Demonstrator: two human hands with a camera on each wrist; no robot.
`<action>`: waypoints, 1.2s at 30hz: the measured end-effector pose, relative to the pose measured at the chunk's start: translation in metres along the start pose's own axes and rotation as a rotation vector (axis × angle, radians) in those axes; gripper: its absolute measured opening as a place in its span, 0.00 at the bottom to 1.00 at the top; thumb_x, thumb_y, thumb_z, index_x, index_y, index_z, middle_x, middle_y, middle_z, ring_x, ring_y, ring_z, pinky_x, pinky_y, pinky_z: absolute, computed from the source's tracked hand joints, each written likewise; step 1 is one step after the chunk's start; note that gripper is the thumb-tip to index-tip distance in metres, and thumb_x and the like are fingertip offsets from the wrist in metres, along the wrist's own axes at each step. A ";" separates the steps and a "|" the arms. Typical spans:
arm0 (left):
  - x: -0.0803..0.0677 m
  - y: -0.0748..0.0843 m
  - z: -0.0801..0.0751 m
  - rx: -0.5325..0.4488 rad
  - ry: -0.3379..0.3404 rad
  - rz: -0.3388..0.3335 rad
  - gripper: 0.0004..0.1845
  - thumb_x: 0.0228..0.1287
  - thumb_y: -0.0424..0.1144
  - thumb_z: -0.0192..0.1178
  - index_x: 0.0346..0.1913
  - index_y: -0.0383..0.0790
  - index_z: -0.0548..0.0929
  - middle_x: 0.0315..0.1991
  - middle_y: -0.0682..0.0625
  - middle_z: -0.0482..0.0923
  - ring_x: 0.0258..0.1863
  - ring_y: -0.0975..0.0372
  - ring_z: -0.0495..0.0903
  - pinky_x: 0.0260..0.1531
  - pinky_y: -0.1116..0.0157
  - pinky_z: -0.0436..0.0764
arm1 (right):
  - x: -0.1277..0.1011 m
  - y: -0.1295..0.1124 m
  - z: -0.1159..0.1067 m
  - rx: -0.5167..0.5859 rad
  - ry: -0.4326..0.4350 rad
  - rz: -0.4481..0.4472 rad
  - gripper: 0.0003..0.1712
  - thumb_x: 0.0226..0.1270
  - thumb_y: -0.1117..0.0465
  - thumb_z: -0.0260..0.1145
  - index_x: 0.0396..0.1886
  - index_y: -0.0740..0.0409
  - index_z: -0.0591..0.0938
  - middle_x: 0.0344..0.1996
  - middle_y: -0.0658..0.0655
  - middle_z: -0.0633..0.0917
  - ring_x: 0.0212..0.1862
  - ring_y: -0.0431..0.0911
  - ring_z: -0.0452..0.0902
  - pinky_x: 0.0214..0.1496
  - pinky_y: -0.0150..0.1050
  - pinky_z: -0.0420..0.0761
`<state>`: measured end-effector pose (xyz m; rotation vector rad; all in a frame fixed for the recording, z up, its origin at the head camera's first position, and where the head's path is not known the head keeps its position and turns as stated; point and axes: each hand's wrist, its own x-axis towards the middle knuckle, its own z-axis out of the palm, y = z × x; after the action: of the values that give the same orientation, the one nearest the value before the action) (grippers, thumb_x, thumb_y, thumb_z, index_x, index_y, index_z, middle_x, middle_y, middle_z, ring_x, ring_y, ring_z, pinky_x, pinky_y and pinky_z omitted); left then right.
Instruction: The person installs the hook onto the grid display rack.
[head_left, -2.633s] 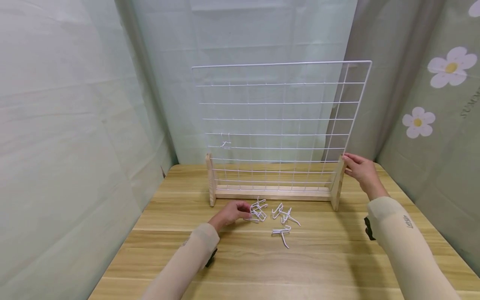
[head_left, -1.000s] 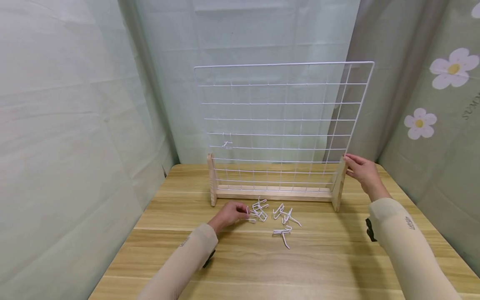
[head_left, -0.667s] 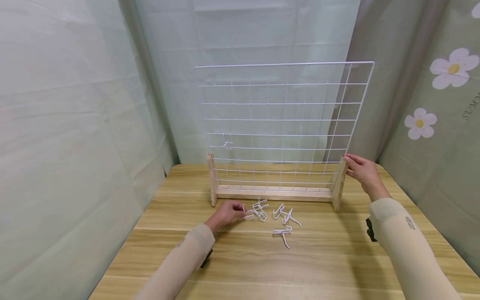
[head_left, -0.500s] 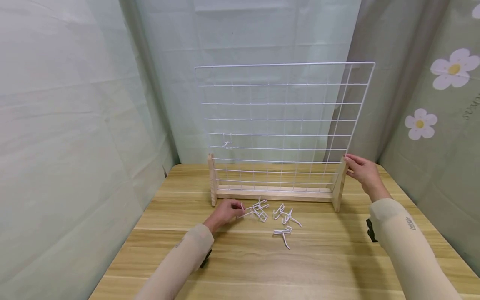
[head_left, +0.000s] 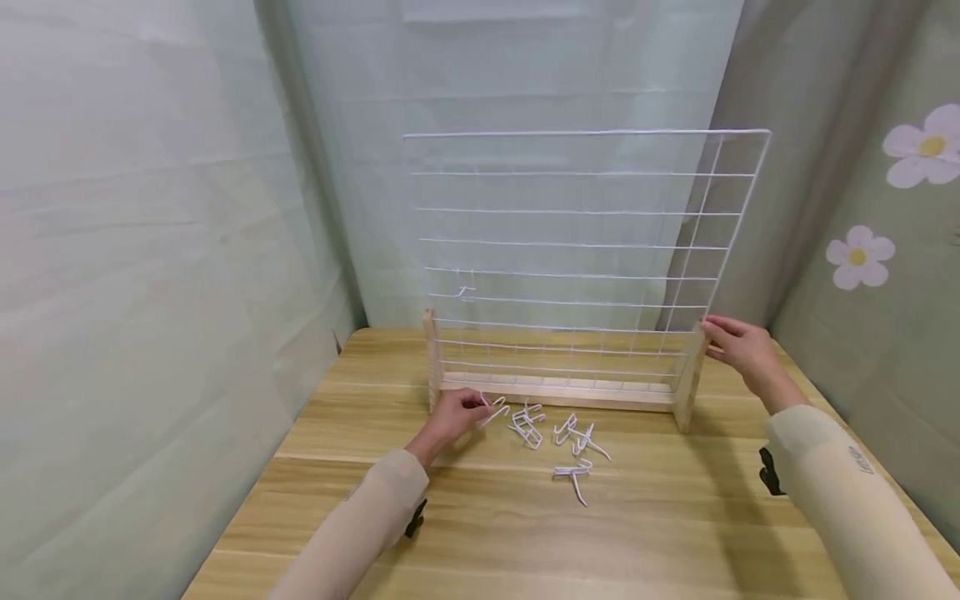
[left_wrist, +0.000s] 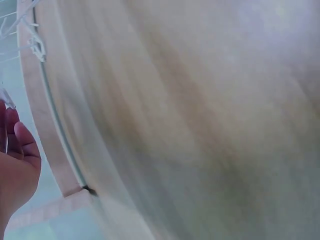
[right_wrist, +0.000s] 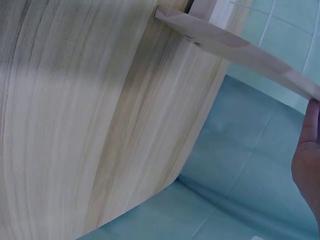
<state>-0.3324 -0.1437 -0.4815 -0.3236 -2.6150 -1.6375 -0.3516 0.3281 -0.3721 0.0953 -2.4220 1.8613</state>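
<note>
A white wire grid rack (head_left: 587, 132) stands at the back of the table in a wooden base (head_left: 558, 393). My left hand (head_left: 453, 417) pinches a white wire hook (head_left: 503, 410) between thumb and fingers, just in front of the base's left part. Beside it lie tangled hooks (head_left: 528, 425), with several more hooks (head_left: 573, 432) to the right and one hook (head_left: 576, 477) nearer. One hook (head_left: 466, 292) hangs on the grid, lower left. My right hand (head_left: 742, 346) holds the top of the right wooden upright (head_left: 688, 375); its fingertips meet that upright in the right wrist view.
The wood-grain table (head_left: 480, 533) spreads in front of the rack. Pale green cloth (head_left: 562, 75) hangs behind, a plain sheet (head_left: 150, 250) closes the left side, and a flower-printed curtain (head_left: 915, 333) the right.
My left hand has drawn one hook away from the tangled pile, leftward and then up toward the rack's base. The right hand keeps its place on the upright; the head view has shifted slightly.
</note>
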 end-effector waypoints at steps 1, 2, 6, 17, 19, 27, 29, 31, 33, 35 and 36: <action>0.000 0.001 0.000 -0.005 0.012 0.003 0.03 0.60 0.32 0.69 0.31 0.36 0.86 0.31 0.52 0.82 0.31 0.63 0.76 0.30 0.68 0.74 | -0.002 0.000 -0.001 -0.025 0.000 -0.006 0.39 0.75 0.49 0.58 0.70 0.76 0.63 0.43 0.36 0.77 0.43 0.26 0.75 0.46 0.28 0.80; -0.001 0.002 0.001 -0.014 0.024 0.011 0.04 0.60 0.32 0.69 0.30 0.36 0.86 0.32 0.52 0.83 0.31 0.63 0.76 0.30 0.68 0.74 | -0.004 0.000 -0.002 -0.044 0.000 -0.010 0.38 0.75 0.49 0.57 0.70 0.76 0.63 0.44 0.37 0.77 0.43 0.25 0.75 0.47 0.29 0.80; -0.001 0.004 0.003 -0.040 0.088 0.043 0.04 0.59 0.30 0.69 0.29 0.34 0.85 0.34 0.50 0.84 0.32 0.63 0.76 0.31 0.70 0.74 | -0.010 -0.001 -0.003 -0.132 -0.002 -0.011 0.37 0.77 0.48 0.55 0.70 0.74 0.65 0.49 0.45 0.76 0.42 0.24 0.74 0.49 0.31 0.80; 0.000 0.013 0.005 -0.109 0.230 0.065 0.03 0.60 0.29 0.69 0.31 0.32 0.85 0.38 0.46 0.86 0.31 0.65 0.76 0.30 0.71 0.75 | -0.011 -0.006 -0.011 -0.160 -0.024 -0.027 0.33 0.76 0.53 0.59 0.64 0.79 0.69 0.33 0.29 0.79 0.37 0.25 0.78 0.43 0.26 0.81; 0.000 0.016 0.006 -0.116 0.258 0.072 0.04 0.60 0.30 0.69 0.31 0.33 0.85 0.36 0.46 0.85 0.30 0.65 0.76 0.29 0.72 0.75 | -0.011 -0.007 -0.012 -0.165 -0.029 -0.023 0.33 0.75 0.53 0.59 0.64 0.79 0.69 0.33 0.30 0.79 0.37 0.26 0.79 0.43 0.27 0.81; 0.002 0.031 0.011 -0.110 0.386 0.112 0.05 0.59 0.32 0.70 0.34 0.33 0.86 0.31 0.48 0.82 0.30 0.63 0.76 0.28 0.70 0.75 | -0.011 -0.011 -0.016 -0.226 -0.043 -0.021 0.33 0.75 0.51 0.59 0.63 0.78 0.70 0.37 0.38 0.80 0.37 0.27 0.79 0.40 0.25 0.80; 0.003 0.034 0.013 -0.110 0.421 0.117 0.04 0.60 0.32 0.70 0.34 0.33 0.86 0.31 0.48 0.82 0.31 0.62 0.76 0.27 0.70 0.75 | -0.011 -0.012 -0.017 -0.230 -0.048 -0.013 0.34 0.76 0.51 0.59 0.64 0.78 0.70 0.38 0.38 0.80 0.37 0.27 0.79 0.40 0.24 0.80; 0.004 0.037 0.015 -0.106 0.461 0.131 0.04 0.60 0.32 0.70 0.34 0.34 0.86 0.32 0.48 0.83 0.31 0.61 0.77 0.26 0.70 0.75 | -0.011 -0.012 -0.018 -0.229 -0.054 -0.005 0.34 0.76 0.51 0.58 0.64 0.78 0.69 0.37 0.37 0.79 0.38 0.27 0.79 0.41 0.24 0.80; 0.006 0.039 0.017 -0.109 0.496 0.141 0.04 0.59 0.32 0.70 0.34 0.35 0.86 0.33 0.47 0.83 0.32 0.60 0.78 0.27 0.70 0.75 | -0.011 -0.012 -0.019 -0.230 -0.058 0.001 0.34 0.76 0.51 0.58 0.65 0.77 0.69 0.37 0.35 0.79 0.38 0.26 0.79 0.41 0.25 0.80; 0.008 0.041 0.019 -0.103 0.526 0.153 0.04 0.59 0.32 0.70 0.34 0.35 0.87 0.33 0.47 0.83 0.33 0.58 0.79 0.28 0.70 0.76 | -0.011 -0.011 -0.019 -0.232 -0.061 0.007 0.34 0.76 0.50 0.58 0.65 0.77 0.69 0.36 0.33 0.78 0.38 0.26 0.79 0.42 0.25 0.80; 0.008 0.042 0.020 -0.099 0.541 0.160 0.04 0.59 0.32 0.70 0.35 0.35 0.87 0.33 0.47 0.83 0.33 0.58 0.80 0.29 0.70 0.76 | -0.011 -0.011 -0.020 -0.234 -0.065 0.009 0.34 0.76 0.50 0.58 0.65 0.77 0.69 0.36 0.32 0.78 0.38 0.26 0.79 0.42 0.26 0.81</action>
<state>-0.3307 -0.1063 -0.4517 -0.0712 -2.0626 -1.5380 -0.3388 0.3442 -0.3573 0.1309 -2.6668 1.5873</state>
